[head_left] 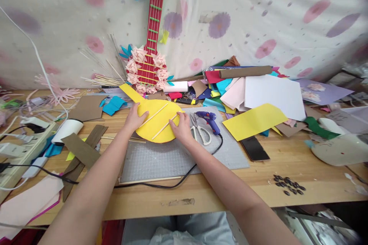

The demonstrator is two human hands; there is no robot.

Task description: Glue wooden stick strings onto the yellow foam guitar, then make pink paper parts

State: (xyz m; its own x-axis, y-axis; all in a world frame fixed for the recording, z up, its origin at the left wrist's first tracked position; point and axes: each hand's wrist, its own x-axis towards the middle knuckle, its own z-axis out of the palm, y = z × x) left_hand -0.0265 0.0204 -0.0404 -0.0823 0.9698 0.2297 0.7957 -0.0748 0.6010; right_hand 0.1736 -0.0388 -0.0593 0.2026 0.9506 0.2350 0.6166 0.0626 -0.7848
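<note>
A yellow guitar-shaped cutout (156, 118) lies on the grey cutting mat (172, 159), its neck pointing up-left. Two thin wooden sticks (163, 126) lie slanted across its round body. My left hand (135, 116) rests flat on the left side of the cutout, fingers stretched over the end of one stick. My right hand (181, 128) presses on the right edge, fingertips on the lower stick. Neither hand grips anything.
Scissors (199, 130) and a blue glue gun (208, 118) with a black cord lie right of my right hand. A decorated red paper guitar (151, 46) leans on the wall. Piled coloured sheets (253, 92), a yellow sheet (254, 120), a phone (254, 148), cardboard strips (82, 149), a power strip (17, 149).
</note>
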